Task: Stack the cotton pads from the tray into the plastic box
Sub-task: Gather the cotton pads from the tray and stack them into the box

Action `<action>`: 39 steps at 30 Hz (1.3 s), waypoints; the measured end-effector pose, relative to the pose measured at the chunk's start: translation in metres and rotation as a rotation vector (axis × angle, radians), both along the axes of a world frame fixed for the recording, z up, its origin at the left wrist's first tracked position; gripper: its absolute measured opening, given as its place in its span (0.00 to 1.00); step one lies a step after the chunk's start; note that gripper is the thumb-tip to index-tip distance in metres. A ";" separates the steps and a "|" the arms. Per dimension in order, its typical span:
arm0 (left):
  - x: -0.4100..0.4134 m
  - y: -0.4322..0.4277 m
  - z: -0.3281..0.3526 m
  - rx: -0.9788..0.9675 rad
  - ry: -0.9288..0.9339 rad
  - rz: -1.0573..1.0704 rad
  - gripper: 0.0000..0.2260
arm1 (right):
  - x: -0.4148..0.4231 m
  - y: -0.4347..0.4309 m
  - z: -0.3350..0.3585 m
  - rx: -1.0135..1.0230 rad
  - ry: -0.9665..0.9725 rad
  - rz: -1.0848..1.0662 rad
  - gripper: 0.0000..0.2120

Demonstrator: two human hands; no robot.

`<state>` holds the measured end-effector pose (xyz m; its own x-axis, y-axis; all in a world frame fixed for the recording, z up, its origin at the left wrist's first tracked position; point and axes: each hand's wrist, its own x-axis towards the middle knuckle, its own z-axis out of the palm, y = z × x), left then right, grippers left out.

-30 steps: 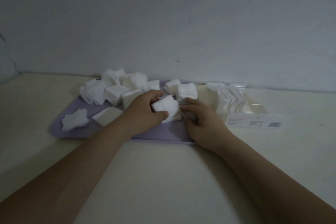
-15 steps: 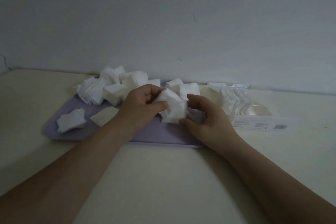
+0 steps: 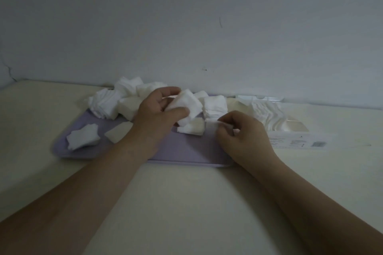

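Gathering step: left hand (image 3: 158, 115) grips pad bundle (image 3: 187, 104) over tray (image 3: 186, 152), right hand (image 3: 243, 137) pinches loose pad (image 3: 212, 126) near its right edge; next, probably transfer into plastic box (image 3: 294, 130).

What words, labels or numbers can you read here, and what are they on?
On the label on the box front: lines of small print, too blurred to read.
On the same label, right part: two dark code patches, too small to read.
On the tray, pads and wall: no text shows.
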<state>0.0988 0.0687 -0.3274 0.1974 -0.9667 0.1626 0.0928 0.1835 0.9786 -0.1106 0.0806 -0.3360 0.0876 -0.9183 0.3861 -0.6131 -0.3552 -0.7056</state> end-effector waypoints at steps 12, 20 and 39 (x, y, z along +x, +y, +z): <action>-0.006 0.007 -0.006 0.014 -0.048 -0.214 0.11 | 0.009 0.002 0.005 0.157 -0.577 0.263 0.02; -0.006 0.006 -0.009 0.012 -0.125 -0.330 0.13 | 0.008 0.001 0.006 0.164 -0.557 0.213 0.05; -0.004 0.004 -0.005 0.101 0.071 -0.462 0.12 | 0.005 -0.005 -0.005 0.082 -0.423 0.187 0.16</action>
<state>0.0946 0.0725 -0.3328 -0.2500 -0.9661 0.0650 0.2093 0.0116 0.9778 -0.1051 0.0757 -0.3410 0.1055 -0.9307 0.3502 -0.1966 -0.3647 -0.9101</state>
